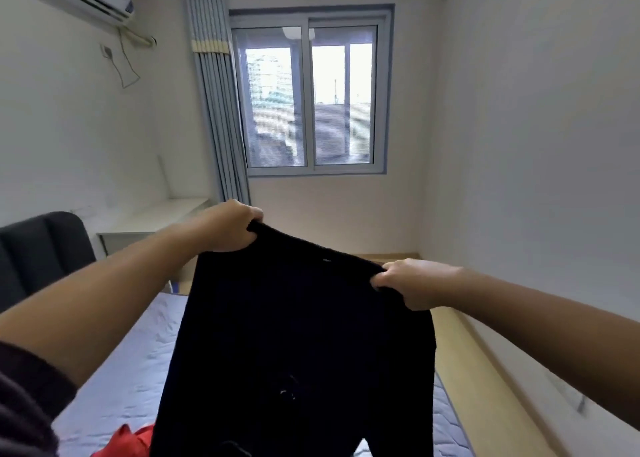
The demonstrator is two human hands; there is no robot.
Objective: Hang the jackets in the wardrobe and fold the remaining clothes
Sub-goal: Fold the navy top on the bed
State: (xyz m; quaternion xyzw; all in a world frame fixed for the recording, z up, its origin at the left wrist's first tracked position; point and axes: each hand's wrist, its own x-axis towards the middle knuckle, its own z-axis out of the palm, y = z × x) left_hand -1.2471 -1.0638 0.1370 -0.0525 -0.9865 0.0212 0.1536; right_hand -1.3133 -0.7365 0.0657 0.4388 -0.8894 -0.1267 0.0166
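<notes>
A black garment (pixel 298 339) hangs in the air in front of me, spread out between both hands above the bed. My left hand (pixel 230 226) grips its upper left corner. My right hand (pixel 414 283) grips its upper right corner, a little lower. The cloth drops past the bottom edge of the view, so its lower end is hidden. A red piece of clothing (pixel 130 439) lies on the mattress at the bottom left, partly behind the black garment.
The bed's pale quilted mattress (pixel 121 370) lies below, with a dark padded headboard (pixel 38 249) at the left. A white desk (pixel 156 219) stands beyond it. A window (pixel 310 100) and grey curtain (pixel 216 86) fill the far wall. The right wall (pixel 536 145) runs close beside the bed.
</notes>
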